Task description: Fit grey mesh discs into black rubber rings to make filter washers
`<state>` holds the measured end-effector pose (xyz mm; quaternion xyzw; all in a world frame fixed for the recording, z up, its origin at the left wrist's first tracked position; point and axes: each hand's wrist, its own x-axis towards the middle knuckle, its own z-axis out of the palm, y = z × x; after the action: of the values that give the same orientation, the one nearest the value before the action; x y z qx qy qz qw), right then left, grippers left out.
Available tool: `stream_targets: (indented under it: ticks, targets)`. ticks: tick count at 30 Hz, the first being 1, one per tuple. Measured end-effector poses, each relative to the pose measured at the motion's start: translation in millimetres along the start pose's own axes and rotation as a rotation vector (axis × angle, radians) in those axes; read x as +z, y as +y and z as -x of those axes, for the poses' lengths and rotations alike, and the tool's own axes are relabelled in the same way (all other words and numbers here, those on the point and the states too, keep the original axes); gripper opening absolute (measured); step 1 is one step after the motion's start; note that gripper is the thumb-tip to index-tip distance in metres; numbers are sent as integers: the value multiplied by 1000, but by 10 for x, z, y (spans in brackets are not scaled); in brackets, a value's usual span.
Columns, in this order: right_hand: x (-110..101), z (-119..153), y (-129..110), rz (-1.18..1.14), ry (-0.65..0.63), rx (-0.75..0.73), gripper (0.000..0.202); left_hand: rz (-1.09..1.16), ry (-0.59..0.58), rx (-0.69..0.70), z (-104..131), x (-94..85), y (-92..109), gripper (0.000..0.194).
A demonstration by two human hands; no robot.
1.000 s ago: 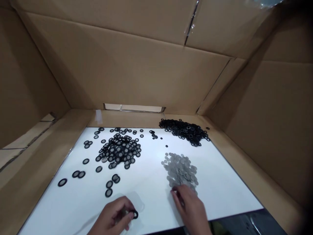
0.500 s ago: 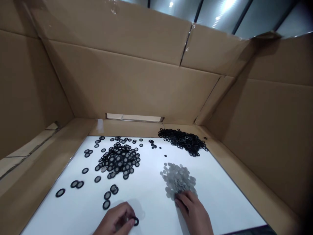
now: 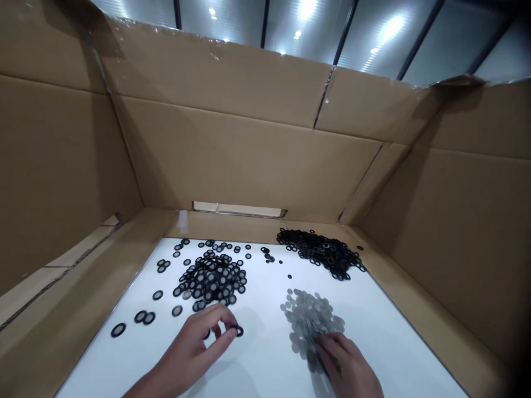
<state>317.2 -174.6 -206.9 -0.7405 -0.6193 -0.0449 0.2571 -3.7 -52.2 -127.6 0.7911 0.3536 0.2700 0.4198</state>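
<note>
My left hand (image 3: 199, 345) pinches a small black rubber ring (image 3: 239, 330) between thumb and forefinger, above the white board. Its fingers partly cover a few black rings behind it. At the near edge of a heap of thin, translucent grey discs (image 3: 311, 312), my right hand (image 3: 346, 362) has its fingertips pressed together. What lies between those fingertips is hidden. Beyond my left hand is a pile of black rings with grey discs set in them (image 3: 212, 276).
A dense mound of bare black rings (image 3: 321, 250) sits at the board's far right corner. Ring-and-disc pieces (image 3: 145, 317) are scattered on the left of the white board (image 3: 265, 365). Tall cardboard walls (image 3: 249, 149) enclose the left, far and right sides.
My left hand has moved forward over the board, the black ring still pinched in it. My right hand stays at the grey discs. The camera view has tilted upward slightly.
</note>
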Motion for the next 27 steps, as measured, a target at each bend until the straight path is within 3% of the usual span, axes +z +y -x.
stream_targets:
  ticks: [3, 6, 8, 10, 13, 16, 18, 21, 27]
  targets:
    - [-181, -240, -283, -71, 57, -27, 26, -6, 115, 113, -116, -99, 94, 14]
    - [-438, -587, -721, -221, 38, -137, 24, 40, 212, 232, -288, -141, 253, 11]
    - [-487, -853, -1029, -358, 43, -200, 19, 70, 272, 298, -446, -107, 303, 9]
    - [-334, -1104, -1286, -526, 104, -214, 16, 126, 349, 333, -622, -25, 233, 9]
    - [186, -1348, -1507, -936, 74, -136, 19, 230, 487, 257, -818, 123, -81, 11]
    - [687, -1406, -1529, -1146, -33, -23, 25, 280, 544, 155, -857, 217, -434, 15]
    - [869, -1381, -1481, -1174, -115, -20, 28, 275, 516, 122, -819, 243, -582, 15]
    - [944, -1328, -1408, -1193, -159, -7, 31, 244, 479, 90, -760, 260, -650, 14]
    - [912, -1285, -1408, -1197, -115, 66, 28, 292, 466, -19, -748, 272, -636, 19]
